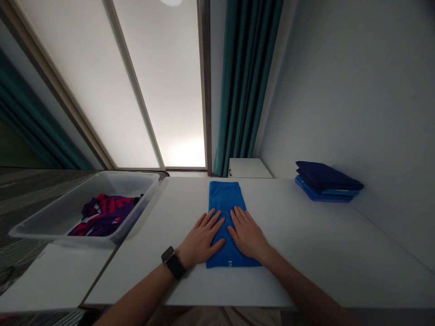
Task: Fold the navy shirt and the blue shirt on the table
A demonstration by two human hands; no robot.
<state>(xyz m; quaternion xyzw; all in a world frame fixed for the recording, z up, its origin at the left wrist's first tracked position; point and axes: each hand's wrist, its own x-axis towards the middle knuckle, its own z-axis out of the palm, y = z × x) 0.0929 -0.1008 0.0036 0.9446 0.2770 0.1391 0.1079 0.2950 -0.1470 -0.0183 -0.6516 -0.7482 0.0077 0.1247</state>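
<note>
A blue folded garment (224,194) lies flat on the white table, its long side running away from me. Small white lettering shows near its front edge. My left hand (204,237) rests on its left side, fingers spread and palm down, with a dark watch (173,262) on the wrist. On the right part of the cloth, my right hand (248,233) also lies flat with its fingers stretched out. Neither hand grips anything. Both hands cover the middle of the cloth, so part of it is hidden.
At the left, a translucent plastic bin (142,181) holds a crumpled red and purple garment (105,213). A stack of folded dark and bright blue garments (326,181) sits at the right by the wall. Behind the table (306,253) stand a white cabinet (249,167) and teal curtains (249,81).
</note>
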